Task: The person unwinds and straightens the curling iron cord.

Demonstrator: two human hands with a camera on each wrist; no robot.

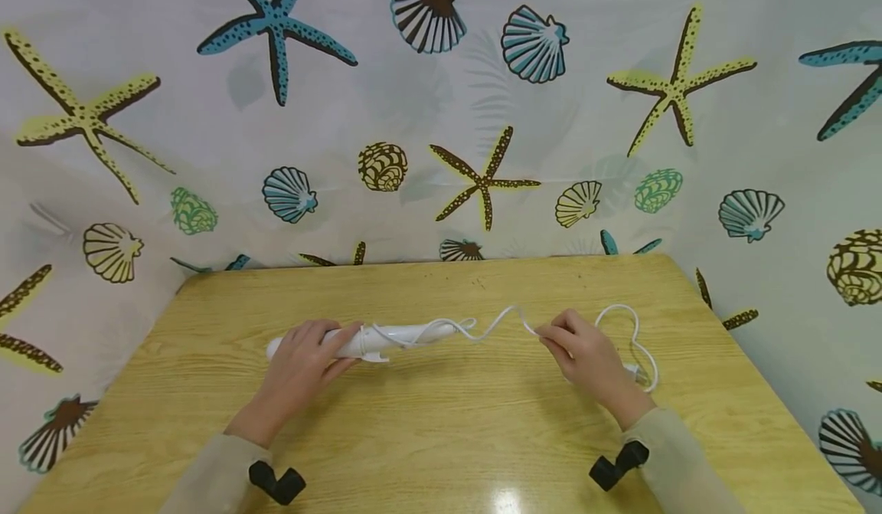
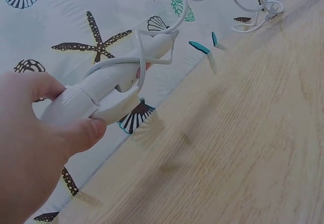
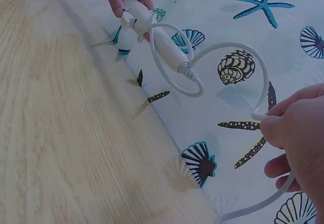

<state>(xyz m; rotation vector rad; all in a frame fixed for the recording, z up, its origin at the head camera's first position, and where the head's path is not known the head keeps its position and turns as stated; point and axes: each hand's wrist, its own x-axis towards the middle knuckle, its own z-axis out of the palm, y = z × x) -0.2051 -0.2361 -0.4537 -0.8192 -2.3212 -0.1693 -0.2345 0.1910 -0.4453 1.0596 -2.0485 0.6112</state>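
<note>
A white curling iron (image 1: 406,335) lies lengthwise in my left hand (image 1: 303,361), its cord end toward the right. In the left wrist view, thumb and fingers grip it beside the clamp lever (image 2: 117,106), and a small reddish spot shows on the handle (image 2: 109,79). Loops of the white power cord (image 2: 142,62) pass loosely around that handle. My right hand (image 1: 589,361) pinches the cord between thumb and forefinger, with a wavy stretch running from the iron to the fingertips. Past this hand the cord bends in a loop (image 1: 637,330) to the plug (image 1: 630,371), partly hidden behind the hand.
The light wooden table (image 1: 448,437) spreads beneath both hands. A pale cloth (image 1: 331,116) printed with starfish and shells hangs along the table's back and both sides. Black bands with small mounts (image 1: 276,483) sit on both sleeves.
</note>
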